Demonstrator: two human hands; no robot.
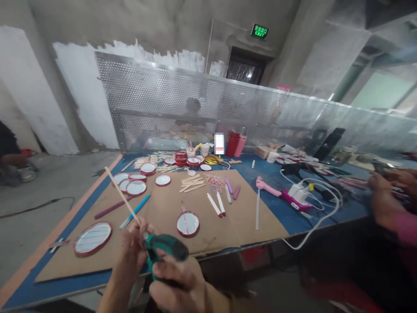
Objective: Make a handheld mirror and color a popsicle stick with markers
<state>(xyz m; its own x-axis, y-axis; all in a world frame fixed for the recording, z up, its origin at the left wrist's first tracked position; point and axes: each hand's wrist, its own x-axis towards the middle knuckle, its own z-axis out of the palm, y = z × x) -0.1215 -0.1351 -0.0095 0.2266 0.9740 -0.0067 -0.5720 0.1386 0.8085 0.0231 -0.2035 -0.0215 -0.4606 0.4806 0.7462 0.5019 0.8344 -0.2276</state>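
My left hand (132, 243) pinches a thin wooden stick (117, 188), which slants up and to the left over the cardboard. In my right hand (180, 280) is a pair of green-and-black pliers (167, 247), fingers wrapped round the handles. The jaws meet the stick's lower end at my left fingertips, where the exact contact is hidden. Beyond my hands lies a red-rimmed round white disc (188, 224) with a narrow strip across it. A larger red-rimmed disc (93, 238) with stripes rests at the left. A blue marker (135, 211) lies just behind the stick.
Cardboard (224, 237) covers part of the blue table (247, 174). On it are flat wooden sticks (192, 183), white markers (214, 205) and colourful small bits (215, 181). A pink glue gun (269, 188) and white cables (325, 230) lie rightward. Another person's hands (387, 187) are far right.
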